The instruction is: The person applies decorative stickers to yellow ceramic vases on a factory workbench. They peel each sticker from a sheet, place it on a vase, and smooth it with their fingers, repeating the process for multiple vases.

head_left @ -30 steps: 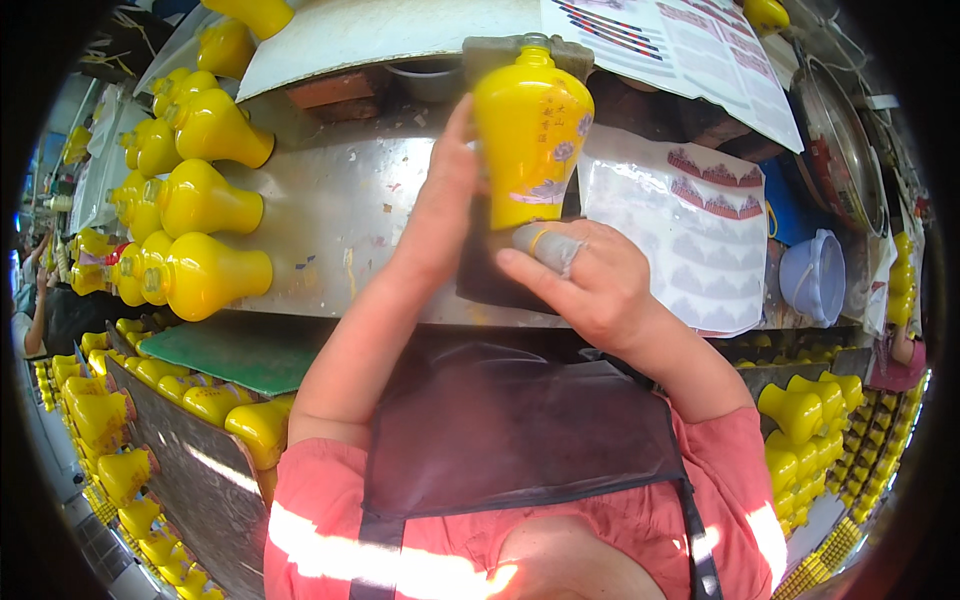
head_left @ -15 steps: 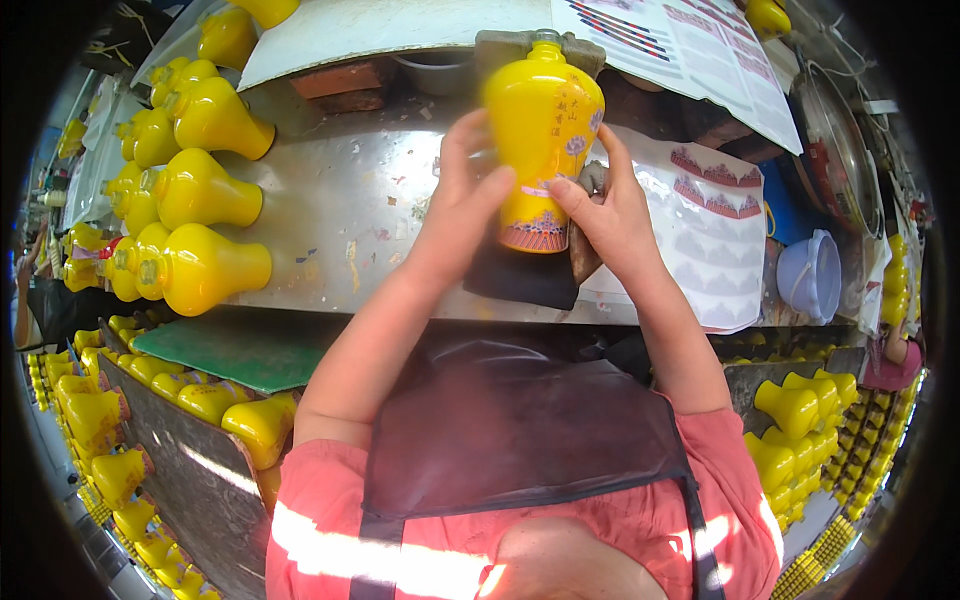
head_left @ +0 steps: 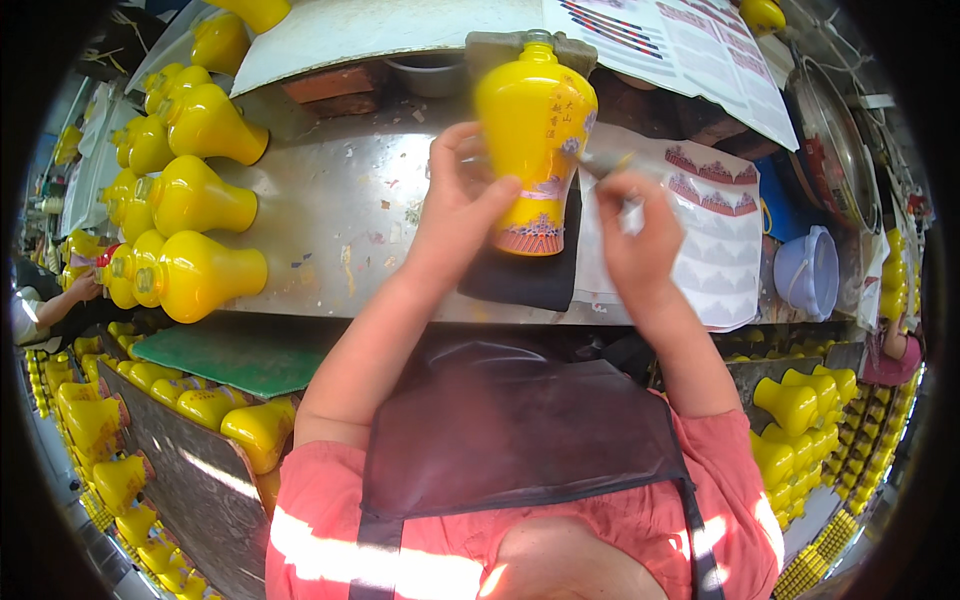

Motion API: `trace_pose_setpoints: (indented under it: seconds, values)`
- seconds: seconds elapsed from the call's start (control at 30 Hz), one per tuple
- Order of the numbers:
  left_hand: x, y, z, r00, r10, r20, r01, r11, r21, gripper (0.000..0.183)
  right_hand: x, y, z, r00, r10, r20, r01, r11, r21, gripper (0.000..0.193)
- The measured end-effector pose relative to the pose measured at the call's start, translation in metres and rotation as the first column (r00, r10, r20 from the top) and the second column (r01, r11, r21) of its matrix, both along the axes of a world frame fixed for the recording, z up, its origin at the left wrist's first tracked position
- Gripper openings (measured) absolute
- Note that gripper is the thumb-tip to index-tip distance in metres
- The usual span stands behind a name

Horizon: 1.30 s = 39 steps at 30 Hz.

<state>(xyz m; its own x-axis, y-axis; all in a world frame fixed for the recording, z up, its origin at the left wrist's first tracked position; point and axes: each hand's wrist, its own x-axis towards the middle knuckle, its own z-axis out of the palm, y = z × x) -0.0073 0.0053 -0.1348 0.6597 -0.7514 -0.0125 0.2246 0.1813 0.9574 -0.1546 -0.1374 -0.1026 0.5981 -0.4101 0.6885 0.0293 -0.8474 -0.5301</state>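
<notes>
A glossy yellow bottle [head_left: 528, 130] with dark lettering, purple flowers and a patterned band near its base leans over the table, its neck pointing away from me. My left hand [head_left: 462, 195] grips its left side, thumb across the front. To the right of the bottle is my right hand [head_left: 640, 225], apart from it and smeared by motion. Its fingers are curled around a small greyish object [head_left: 603, 162] too blurred to name. Under the bottle's base lies a black cloth [head_left: 535, 285], and its neck reaches a grey block [head_left: 490, 52].
Several plain yellow bottles [head_left: 210, 275] lie along the table's left side. Sheets of printed decals [head_left: 700, 250] cover the right, beside a lavender bucket [head_left: 808, 272]. A green board [head_left: 230, 352] sits at the near left. Another person's hand [head_left: 85, 287] shows at far left.
My right hand has let go of the bottle and moved off to the right, with a small greyish object now at its fingers. The left hand still holds the bottle, nearly in place.
</notes>
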Motion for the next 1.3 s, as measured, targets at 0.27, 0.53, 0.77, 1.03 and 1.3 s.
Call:
trace_pose_setpoints:
  seconds: [0.27,0.53,0.77,1.03,1.3]
  values:
    - [0.006,0.005,-0.004,1.000,-0.013,-0.026,0.012,0.999,-0.047,0.063,0.003,0.014,0.018,0.991,0.084,-0.100,-0.113,0.933,-0.340,0.035]
    - [0.007,0.005,-0.004,0.994,-0.012,-0.107,0.003,0.997,-0.080,0.045,0.014,0.036,0.028,0.969,0.173,-0.177,-0.243,0.807,-0.538,0.027]
    - [0.011,-0.001,0.002,0.999,0.040,0.024,-0.038,0.997,-0.073,0.059,0.016,0.030,0.031,0.915,0.276,-0.294,-0.376,0.847,-0.375,0.030]
    - [0.007,-0.034,0.014,0.910,0.012,0.415,-0.092,0.981,0.173,0.100,0.050,-0.040,0.047,1.000,-0.016,0.022,0.018,0.998,-0.063,0.035]
    - [0.010,-0.042,0.026,0.914,0.131,0.383,-0.166,0.984,0.061,0.094,0.086,-0.056,0.073,0.992,0.039,-0.118,-0.069,0.963,-0.262,0.018]
